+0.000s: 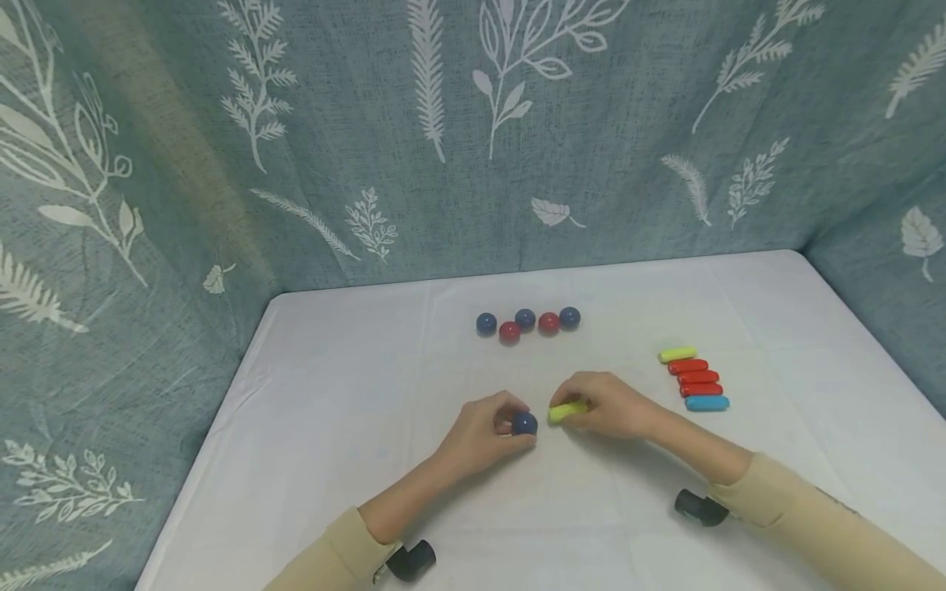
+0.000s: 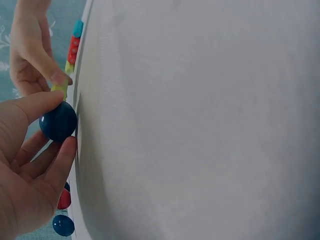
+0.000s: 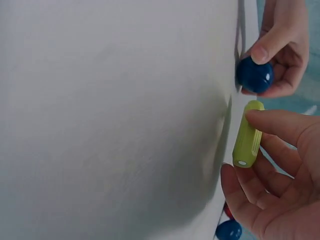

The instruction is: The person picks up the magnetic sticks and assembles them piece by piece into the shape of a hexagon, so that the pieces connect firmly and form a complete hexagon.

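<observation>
Near the table's middle, my left hand [image 1: 484,435] holds a glossy dark blue ball [image 1: 525,423] between thumb and fingers. In the left wrist view the thumb lies on one side of the ball [image 2: 58,122] and the fingertips on the other. Just to its right, my right hand [image 1: 606,402] pinches a short yellow-green stick [image 1: 567,412]. The right wrist view shows this stick [image 3: 247,135] with grooved sides and a small white spot in its end, the thumb near one end and fingers by the other. A small gap separates ball and stick.
Behind the hands, blue balls [image 1: 486,324] and red balls [image 1: 549,323] form a loose zigzag row. At right lie a yellow-green stick [image 1: 677,355], several red sticks [image 1: 698,377] and a blue stick [image 1: 707,403]. A leaf-patterned curtain [image 1: 458,205] borders the white table [image 1: 355,369].
</observation>
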`<state>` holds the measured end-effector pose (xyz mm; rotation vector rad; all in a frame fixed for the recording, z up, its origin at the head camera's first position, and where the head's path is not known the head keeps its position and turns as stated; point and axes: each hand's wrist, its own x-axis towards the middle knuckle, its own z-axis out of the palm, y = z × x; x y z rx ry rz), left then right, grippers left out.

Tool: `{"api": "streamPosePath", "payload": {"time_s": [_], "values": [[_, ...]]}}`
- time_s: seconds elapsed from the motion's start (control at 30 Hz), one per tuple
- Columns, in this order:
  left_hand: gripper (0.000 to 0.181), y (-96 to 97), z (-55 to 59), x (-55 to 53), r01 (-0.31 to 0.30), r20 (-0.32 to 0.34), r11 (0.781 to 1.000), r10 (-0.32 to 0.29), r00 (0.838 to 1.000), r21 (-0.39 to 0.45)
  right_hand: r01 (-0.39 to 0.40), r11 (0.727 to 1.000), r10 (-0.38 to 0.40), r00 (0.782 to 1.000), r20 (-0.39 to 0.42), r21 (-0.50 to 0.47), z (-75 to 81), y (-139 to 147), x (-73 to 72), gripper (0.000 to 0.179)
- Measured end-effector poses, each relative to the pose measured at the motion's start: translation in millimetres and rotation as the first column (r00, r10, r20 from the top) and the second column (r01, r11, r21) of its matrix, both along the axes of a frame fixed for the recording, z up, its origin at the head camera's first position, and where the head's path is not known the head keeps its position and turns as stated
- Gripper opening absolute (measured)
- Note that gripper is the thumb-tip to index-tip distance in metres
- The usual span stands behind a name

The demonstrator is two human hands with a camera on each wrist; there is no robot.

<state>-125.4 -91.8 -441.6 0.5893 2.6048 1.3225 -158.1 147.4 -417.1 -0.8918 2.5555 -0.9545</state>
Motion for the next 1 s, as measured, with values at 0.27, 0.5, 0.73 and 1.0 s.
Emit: {"api": "streamPosePath", "payload": {"time_s": [0.27,0.5,0.73,1.0], "values": [[0.031,-0.5,0.1,0.9,0.018,-0.02,1.0,-0.018,1.0,0.026,-0.044,0.999,0.043,0.999,-0.009,-0.021,-0.1,-9,0.7,0.021],[0.03,-0.8,-0.7,1.9,0.019,0.009,0.999,-0.019,1.0,0.048,-0.063,0.997,0.063,0.998,-0.013,-0.032,0.1,-13,1.7,0.02],[0.03,-0.8,-0.4,4.6,0.009,0.018,0.999,-0.01,1.0,0.041,-0.071,0.997,0.07,0.997,-0.01,-0.037,-0.5,-13,1.8,0.019],[0.032,-1.2,-2.1,6.7,0.008,0.038,0.997,-0.011,0.999,0.074,0.045,0.996,-0.043,0.999,0.025,-0.077,2.2,-5,-11.6,0.019]]}}
